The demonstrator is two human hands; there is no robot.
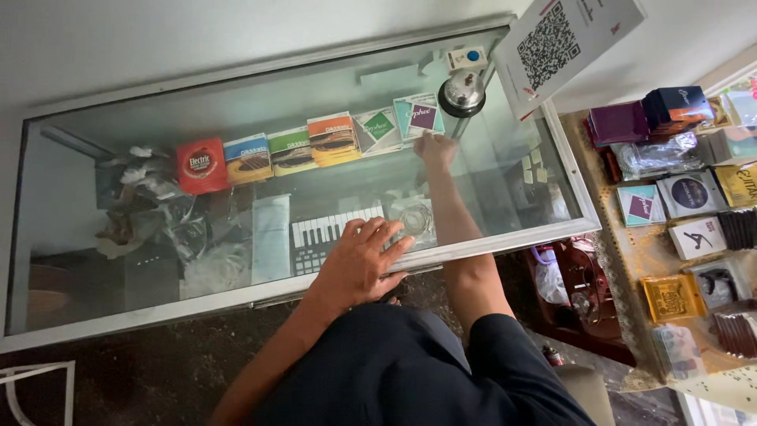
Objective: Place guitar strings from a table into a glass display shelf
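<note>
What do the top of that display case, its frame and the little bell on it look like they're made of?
The case top looks like clear glass: the packets inside show through it and it carries pale reflections. Its frame seems to be brushed, silvery metal, probably aluminium. The bell appears to be polished chrome-like metal, with bright highlights on its dome.

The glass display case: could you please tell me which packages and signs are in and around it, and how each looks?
Row of square packets: inside the case, red, blue, green, orange, white-green, teal-purple.
Sign: white card with a square black code, leaning at the case's far right corner.
More square packets: shelf to the right, purple, white, yellow.
</note>
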